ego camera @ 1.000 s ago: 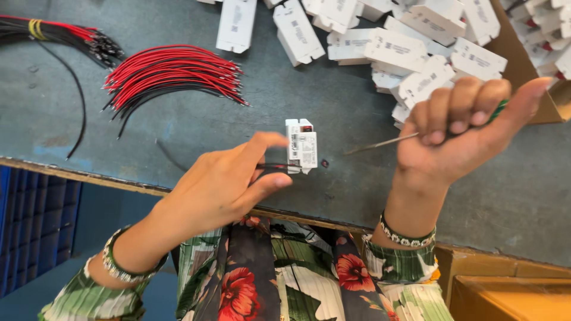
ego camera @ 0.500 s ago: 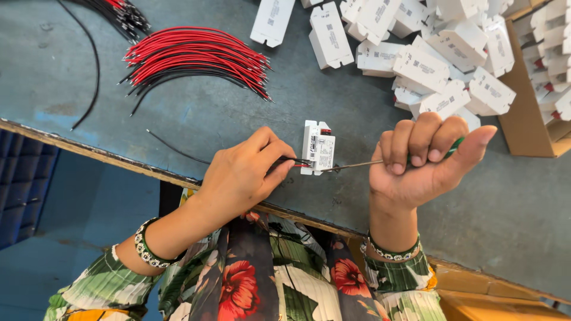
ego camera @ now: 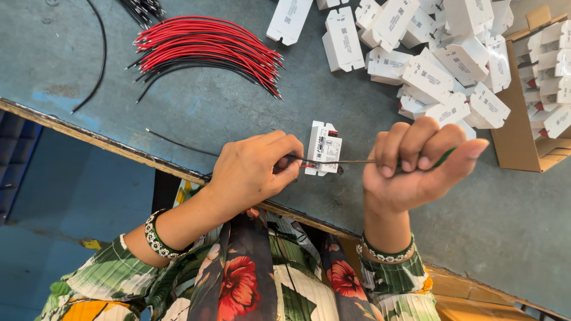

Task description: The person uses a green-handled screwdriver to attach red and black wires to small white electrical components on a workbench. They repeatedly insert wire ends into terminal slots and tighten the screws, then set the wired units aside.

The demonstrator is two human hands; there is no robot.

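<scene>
A small white plastic module (ego camera: pixel 324 148) lies on the blue-grey worktable (ego camera: pixel 226 113) near its front edge. My left hand (ego camera: pixel 256 169) pinches a thin black wire (ego camera: pixel 178 144) at the module's left side, with a bit of red wire showing there. My right hand (ego camera: pixel 416 163) is closed around a green-handled screwdriver (ego camera: pixel 357 161); its thin metal shaft runs left, level with the table, and its tip meets the module's lower left corner beside my left fingertips.
A fan of red and black wires (ego camera: pixel 208 53) lies at the back left. A single black wire (ego camera: pixel 98 59) curves further left. Several white modules (ego camera: pixel 440 59) are heaped at the back right, beside a cardboard box (ego camera: pixel 535 107) holding more.
My right hand has come down and left, bringing the screwdriver tip from clear of the module to its lower left corner. My left hand has closed tighter on the wire at the module.
</scene>
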